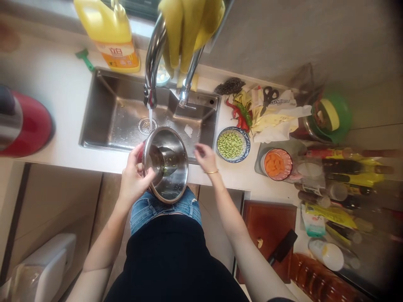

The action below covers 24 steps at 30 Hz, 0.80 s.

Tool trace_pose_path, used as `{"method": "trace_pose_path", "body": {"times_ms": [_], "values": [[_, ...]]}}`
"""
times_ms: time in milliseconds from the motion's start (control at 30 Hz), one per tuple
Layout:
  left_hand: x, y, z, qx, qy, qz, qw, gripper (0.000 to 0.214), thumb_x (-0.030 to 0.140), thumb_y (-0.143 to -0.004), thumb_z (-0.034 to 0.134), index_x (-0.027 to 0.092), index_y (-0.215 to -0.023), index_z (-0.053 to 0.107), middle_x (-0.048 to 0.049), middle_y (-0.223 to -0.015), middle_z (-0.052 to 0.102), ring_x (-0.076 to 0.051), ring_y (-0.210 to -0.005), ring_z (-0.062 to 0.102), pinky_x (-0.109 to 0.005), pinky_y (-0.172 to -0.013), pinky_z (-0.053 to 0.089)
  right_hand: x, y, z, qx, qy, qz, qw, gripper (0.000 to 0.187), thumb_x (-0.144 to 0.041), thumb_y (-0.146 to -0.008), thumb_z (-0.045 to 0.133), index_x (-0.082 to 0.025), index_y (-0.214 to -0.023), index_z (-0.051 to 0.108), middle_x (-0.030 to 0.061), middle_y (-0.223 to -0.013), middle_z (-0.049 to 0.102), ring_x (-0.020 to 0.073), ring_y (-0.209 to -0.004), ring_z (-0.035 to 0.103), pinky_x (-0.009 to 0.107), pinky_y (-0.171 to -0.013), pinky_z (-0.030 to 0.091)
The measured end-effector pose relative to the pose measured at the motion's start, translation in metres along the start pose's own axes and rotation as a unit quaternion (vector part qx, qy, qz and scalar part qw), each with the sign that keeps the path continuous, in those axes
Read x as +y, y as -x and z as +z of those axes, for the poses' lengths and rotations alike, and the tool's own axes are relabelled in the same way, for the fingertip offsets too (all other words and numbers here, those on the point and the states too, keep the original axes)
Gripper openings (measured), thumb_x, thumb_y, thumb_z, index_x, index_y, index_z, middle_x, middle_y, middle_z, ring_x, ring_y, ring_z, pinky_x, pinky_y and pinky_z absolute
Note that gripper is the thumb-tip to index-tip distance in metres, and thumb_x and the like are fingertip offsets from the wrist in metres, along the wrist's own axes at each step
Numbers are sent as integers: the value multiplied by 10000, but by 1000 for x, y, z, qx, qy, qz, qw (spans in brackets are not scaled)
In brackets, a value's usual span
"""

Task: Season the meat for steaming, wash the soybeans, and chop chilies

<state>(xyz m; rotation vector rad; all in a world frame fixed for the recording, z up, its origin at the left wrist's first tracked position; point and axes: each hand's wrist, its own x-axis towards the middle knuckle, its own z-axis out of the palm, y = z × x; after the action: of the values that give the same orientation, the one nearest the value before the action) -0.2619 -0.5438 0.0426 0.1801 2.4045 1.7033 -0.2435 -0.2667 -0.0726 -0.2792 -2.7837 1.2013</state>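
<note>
My left hand [137, 175] grips the rim of a stainless steel bowl [176, 184], its thumb over the inside edge. The bowl is tilted at the sink's [126, 105] front edge, with a little liquid and some small green bits inside. Water runs from the curved faucet [150, 71] and falls just beyond the bowl's far rim, near the drain [147, 125]. To the right of the bowl, apart from it, is my right hand [206, 158], its fingers loosely bent with nothing visible in them. Near that hand stands a patterned bowl of green beans [232, 144].
Yellow gloves [189, 29] hang over the faucet. Behind the sink stands a yellow detergent jug [116, 46], with a green peeler [85, 58] beside it. Peppers [241, 113], scissors [269, 96] and a bowl of orange pieces [275, 163] lie right. A cleaver [285, 247] rests on a cutting board [267, 218].
</note>
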Motion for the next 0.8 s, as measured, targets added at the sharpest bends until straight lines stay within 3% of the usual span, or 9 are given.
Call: {"method": "trace_pose_path", "body": {"times_ms": [67,100,167,367,533,633,700,733,800], "values": [[0,0,0,5,-9,6,1000,720,179,-749,634,232,-1423,388,-50,-986,617,-84,-606,607,-184,-521,530,-24,9,39,-159,32,-31,986,332,-246,-857,586,-152,-1176,583,122,-1141,631,222,-1053,598,379,-943,496],[0,0,0,6,-14,7,1000,722,181,-747,637,232,-1423,387,-51,-998,617,-82,-610,607,-185,-530,533,-35,13,56,-216,75,-38,973,455,-256,-807,665,-130,-1229,550,145,-1196,601,247,-1099,572,389,-942,497],[0,0,0,7,-17,6,1000,728,192,-747,638,234,-1426,379,-57,-1028,616,-79,-611,604,-189,-538,537,-50,18,81,-283,164,-36,944,601,-260,-756,731,-102,-1289,502,178,-1255,554,291,-1136,537,413,-912,510],[2,1,0,-1,-8,-19,1000,723,193,-749,622,231,-1426,371,-72,-1083,618,-72,-604,600,-183,-540,536,-62,18,108,-342,248,-34,906,314,-85,-905,445,-102,-1196,563,162,-1160,609,248,-1077,575,351,-932,484],[1,0,0,-5,-6,-8,1000,726,204,-762,619,240,-1435,351,-58,-1054,625,-83,-623,612,-184,-536,538,-61,13,115,-334,224,-8,915,277,-72,-892,441,-82,-1106,616,186,-1101,654,241,-977,647,328,-856,509],[0,0,-1,-2,-8,-6,1000,723,191,-761,622,240,-1433,361,-51,-1016,626,-82,-597,602,-187,-522,535,-56,11,111,-295,121,44,947,189,-80,-816,541,-128,-958,656,133,-1004,694,223,-940,662,319,-841,517],[0,0,-1,2,-12,-6,1000,722,178,-756,626,235,-1430,373,-52,-1004,624,-75,-575,589,-187,-516,530,-50,11,102,-274,-22,127,953,133,-97,-755,604,-156,-868,644,70,-866,702,194,-853,672,304,-798,532],[0,-1,-2,4,-15,-7,1000,721,175,-754,628,234,-1428,378,-51,-1003,621,-70,-566,581,-186,-514,527,-47,11,95,-268,-112,179,940,115,-118,-738,627,-163,-843,629,43,-795,690,179,-797,674,293,-759,541],[0,-1,-2,8,-21,-9,1000,720,175,-750,635,235,-1423,385,-48,-1003,616,-60,-551,565,-187,-512,521,-41,14,81,-251,-292,278,880,110,-172,-729,657,-171,-819,596,4,-705,652,152,-701,669,262,-673,543]]}}
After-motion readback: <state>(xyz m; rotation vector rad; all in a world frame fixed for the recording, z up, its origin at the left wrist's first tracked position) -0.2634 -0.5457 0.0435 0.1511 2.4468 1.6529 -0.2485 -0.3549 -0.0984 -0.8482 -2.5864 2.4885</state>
